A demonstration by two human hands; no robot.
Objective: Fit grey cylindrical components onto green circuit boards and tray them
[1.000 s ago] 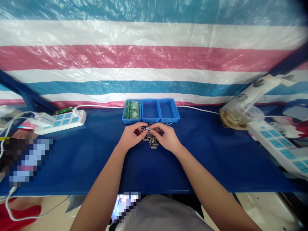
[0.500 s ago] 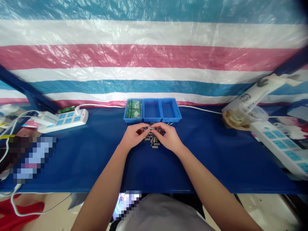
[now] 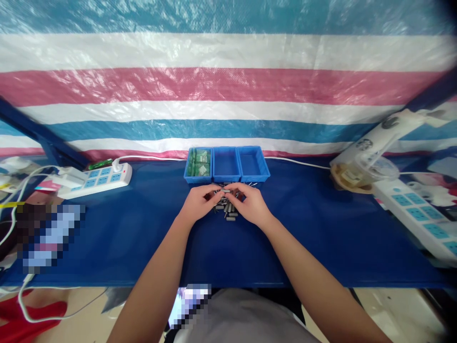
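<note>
My left hand (image 3: 200, 202) and my right hand (image 3: 249, 202) meet over a small pile of metal parts (image 3: 228, 208) on the blue table. Fingers and thumbs are pinched together, with a small grey metal cylinder (image 3: 225, 191) between the fingertips of both hands. The pile holds several short grey cylinders and thin shiny pins; my hands cover part of it. Just behind stand three joined blue bins. Small green packets (image 3: 201, 163) lie in the left bin (image 3: 199, 180), while the middle bin (image 3: 226, 164) and right bin (image 3: 252, 162) show bare floors.
White power strips lie at the left (image 3: 103, 178) and the right (image 3: 416, 209). A clear plastic cup (image 3: 371, 169) sits by the right strip. A white cable (image 3: 300, 161) runs behind the bins, before a striped plastic sheet (image 3: 228, 85). A blurred-out device (image 3: 53, 238) lies at the left.
My hands stay over the pile, with barely any shift of the fingers around the small cylinder. The whole view has moved very slightly.
</note>
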